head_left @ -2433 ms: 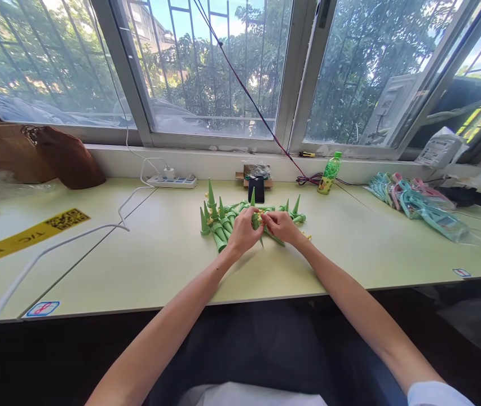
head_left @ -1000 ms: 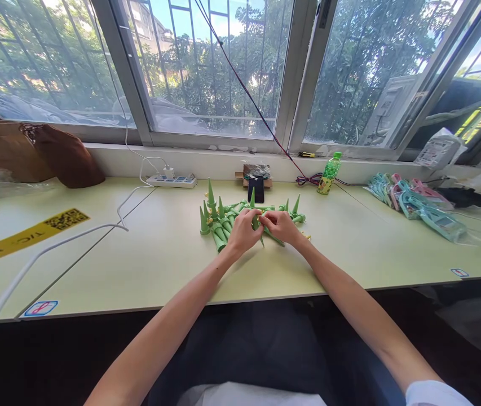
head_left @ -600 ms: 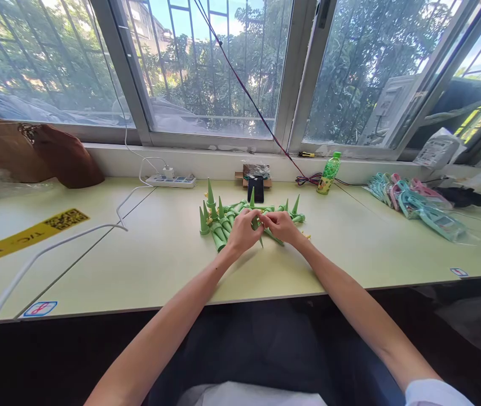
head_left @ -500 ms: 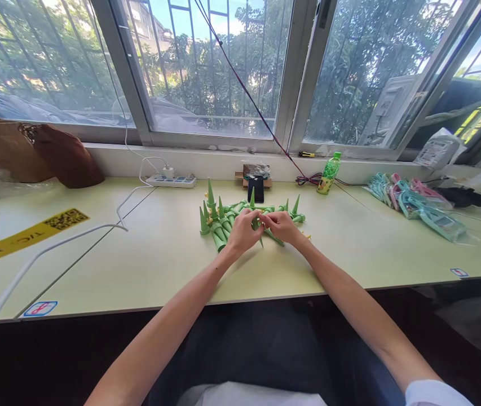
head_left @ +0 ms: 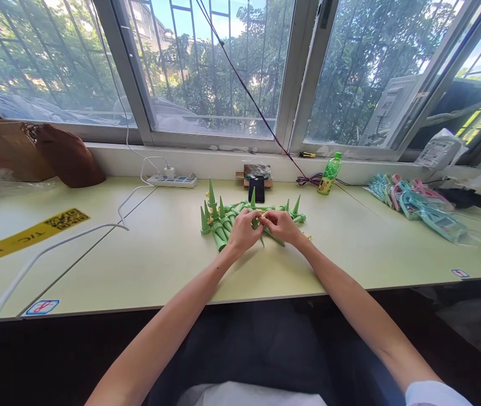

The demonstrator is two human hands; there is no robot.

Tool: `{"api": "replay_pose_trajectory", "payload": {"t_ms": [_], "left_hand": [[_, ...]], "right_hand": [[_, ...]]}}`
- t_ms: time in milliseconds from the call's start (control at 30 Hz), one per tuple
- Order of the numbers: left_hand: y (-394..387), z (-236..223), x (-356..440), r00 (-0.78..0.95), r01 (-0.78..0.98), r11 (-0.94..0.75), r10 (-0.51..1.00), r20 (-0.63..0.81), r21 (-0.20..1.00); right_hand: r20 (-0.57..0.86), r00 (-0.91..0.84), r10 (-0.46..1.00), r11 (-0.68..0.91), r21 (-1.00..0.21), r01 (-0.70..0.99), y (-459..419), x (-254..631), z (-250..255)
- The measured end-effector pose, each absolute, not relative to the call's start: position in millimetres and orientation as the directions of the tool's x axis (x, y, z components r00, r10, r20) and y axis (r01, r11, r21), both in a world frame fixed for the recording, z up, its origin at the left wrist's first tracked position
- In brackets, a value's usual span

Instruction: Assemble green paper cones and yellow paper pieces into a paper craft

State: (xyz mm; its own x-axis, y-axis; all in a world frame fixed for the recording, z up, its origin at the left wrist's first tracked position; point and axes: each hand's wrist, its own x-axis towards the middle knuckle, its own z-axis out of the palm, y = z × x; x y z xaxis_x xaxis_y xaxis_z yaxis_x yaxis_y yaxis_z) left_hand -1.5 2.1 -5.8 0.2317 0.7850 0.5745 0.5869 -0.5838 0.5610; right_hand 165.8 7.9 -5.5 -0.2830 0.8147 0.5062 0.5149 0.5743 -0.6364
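Observation:
My left hand [head_left: 245, 228] and my right hand [head_left: 283, 225] meet at the fingertips over a pile of green cone-shaped pieces [head_left: 220, 230]. Both are closed in a pinch, and whatever lies between the fingers is too small and too covered to name. Some cones stand upright, such as one green cone [head_left: 211, 194] at the back left; others lie on their sides. Small yellow bits show among them. A slim green piece [head_left: 276, 238] lies beneath my right hand, and part of the pile is hidden behind both hands.
Behind the pile lie a dark phone [head_left: 256, 190] and a small cardboard box [head_left: 267, 183]. A green drink bottle [head_left: 330, 173] stands farther right. At the left are a power strip [head_left: 172, 180], a white cable [head_left: 54, 242] and a brown bag [head_left: 69, 155]. Pastel packaged items [head_left: 418, 203] lie right.
My fingertips have shifted very slightly against each other. The hands stay in the same place, and the pile looks the same.

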Motion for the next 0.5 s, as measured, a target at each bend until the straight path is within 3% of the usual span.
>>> {"api": "replay_pose_trajectory", "payload": {"t_ms": [500], "left_hand": [[-1.0,-1.1,-1.3,0.253,0.562,-0.601,0.779,0.573,0.568]], "right_hand": [[0.506,-0.277,0.817,0.571,-0.641,0.513,5.0,165.2,-2.2]]}}
